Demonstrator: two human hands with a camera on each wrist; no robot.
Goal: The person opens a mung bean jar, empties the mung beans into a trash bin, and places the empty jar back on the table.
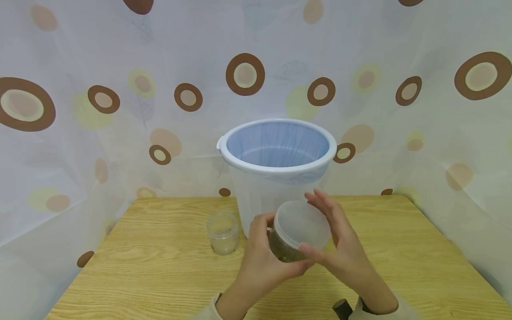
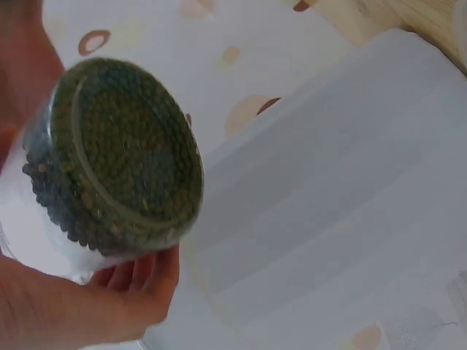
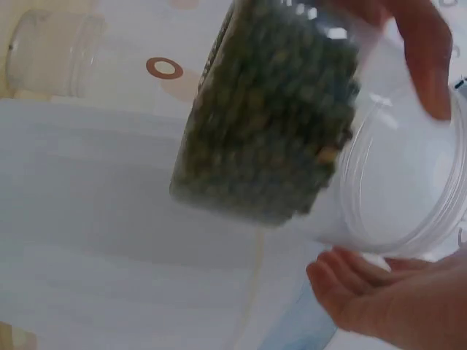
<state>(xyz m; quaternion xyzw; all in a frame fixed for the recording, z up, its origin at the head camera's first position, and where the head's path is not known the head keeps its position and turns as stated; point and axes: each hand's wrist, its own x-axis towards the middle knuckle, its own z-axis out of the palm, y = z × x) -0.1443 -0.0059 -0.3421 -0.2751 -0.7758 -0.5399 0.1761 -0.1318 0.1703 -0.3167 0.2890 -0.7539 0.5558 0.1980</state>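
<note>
A clear jar of small green beans [image 2: 131,146], which look like mung beans, is tilted in front of the bucket. My left hand [image 1: 266,262] grips the jar's body from the left, with the thumb along its near side. A translucent white lid [image 1: 302,223] covers the top, facing up and toward me. Around the lid's right side stands my right hand [image 1: 346,242], fingers fairly straight and spread. Its thumb lies at the lid's near rim, while the other fingertips reach past the far edge with a slight gap. The left hand's far fingers are partly hidden behind the jar.
Behind the jar stands a tall white bucket [image 1: 256,191] with a bluish inside. To its left, a clear cup-like container [image 1: 223,233] sits on the wooden table [image 1: 160,258]. A dark cylindrical object [image 1: 342,308] shows beside the right sleeve. Patterned sheeting [image 1: 200,53] surrounds the table.
</note>
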